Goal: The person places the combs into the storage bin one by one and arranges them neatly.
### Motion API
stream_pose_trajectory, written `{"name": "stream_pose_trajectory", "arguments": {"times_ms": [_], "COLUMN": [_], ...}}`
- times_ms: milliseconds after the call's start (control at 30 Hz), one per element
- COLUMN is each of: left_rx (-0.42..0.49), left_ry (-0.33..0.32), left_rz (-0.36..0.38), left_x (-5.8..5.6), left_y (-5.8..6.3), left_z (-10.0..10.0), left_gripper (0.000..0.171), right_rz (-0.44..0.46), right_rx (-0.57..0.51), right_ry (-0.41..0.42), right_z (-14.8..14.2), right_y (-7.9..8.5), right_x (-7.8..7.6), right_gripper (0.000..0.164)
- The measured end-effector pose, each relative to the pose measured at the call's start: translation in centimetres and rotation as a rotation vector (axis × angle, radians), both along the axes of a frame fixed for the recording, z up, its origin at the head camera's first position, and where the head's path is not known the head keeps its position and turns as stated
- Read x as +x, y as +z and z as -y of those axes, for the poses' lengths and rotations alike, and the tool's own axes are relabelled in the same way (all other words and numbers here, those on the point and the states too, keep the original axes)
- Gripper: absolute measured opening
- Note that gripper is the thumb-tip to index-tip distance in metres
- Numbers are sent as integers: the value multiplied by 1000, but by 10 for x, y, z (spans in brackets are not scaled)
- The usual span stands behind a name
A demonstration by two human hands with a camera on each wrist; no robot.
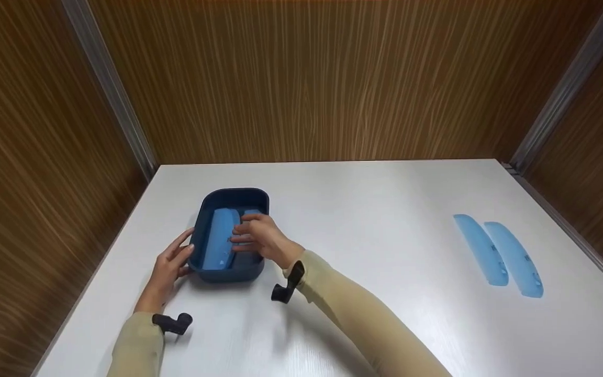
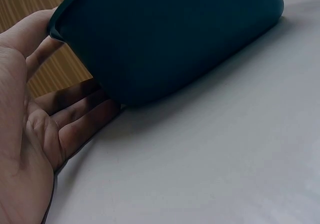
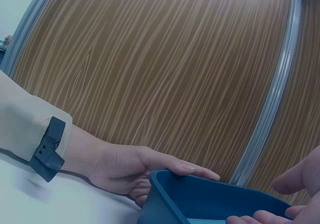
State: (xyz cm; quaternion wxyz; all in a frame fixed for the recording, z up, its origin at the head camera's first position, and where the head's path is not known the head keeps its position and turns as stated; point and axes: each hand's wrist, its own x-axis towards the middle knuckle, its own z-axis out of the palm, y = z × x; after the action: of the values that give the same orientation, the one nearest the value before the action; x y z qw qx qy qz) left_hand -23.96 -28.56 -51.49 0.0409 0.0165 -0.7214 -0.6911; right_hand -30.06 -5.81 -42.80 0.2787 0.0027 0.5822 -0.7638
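A deep dark blue rectangular box (image 1: 230, 276) stands on the white table, left of middle. My left hand (image 1: 168, 267) rests against its left side, thumb at the rim and the other fingers along the outer wall; the left wrist view shows the fingertips low on the box (image 2: 165, 43). Over the right part of the box is my right hand (image 1: 262, 235), fingers loosely extended and seemingly holding nothing. Inside lies a light blue curved plastic piece (image 1: 220, 238). Part of another light blue piece (image 1: 252, 212) shows beyond the right fingers; the hand hides the rest.
Two light blue, curved flat pieces lie side by side at the table's right: one piece (image 1: 482, 251) and its neighbour (image 1: 516, 259). Wood-grain panels (image 1: 301, 78) with grey metal corner strips enclose the white table (image 1: 359, 209) at the back and sides.
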Motion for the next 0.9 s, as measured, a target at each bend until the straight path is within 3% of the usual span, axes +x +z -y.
{"name": "stream_pose_trajectory", "arguments": {"times_ms": [700,900], "left_rx": [-56,-56], "left_ry": [1,0], "left_rz": [12,21], "left_x": [-1,1], "left_y": [4,5], "left_z": [5,7], "left_gripper": [56,56], "right_rz": [-16,-25], "right_rx": [-76,-89], "right_ry": [-38,-17], "right_z": [-20,-29], "right_y": [2,2], "right_x": [4,6], "right_gripper": [49,47]}}
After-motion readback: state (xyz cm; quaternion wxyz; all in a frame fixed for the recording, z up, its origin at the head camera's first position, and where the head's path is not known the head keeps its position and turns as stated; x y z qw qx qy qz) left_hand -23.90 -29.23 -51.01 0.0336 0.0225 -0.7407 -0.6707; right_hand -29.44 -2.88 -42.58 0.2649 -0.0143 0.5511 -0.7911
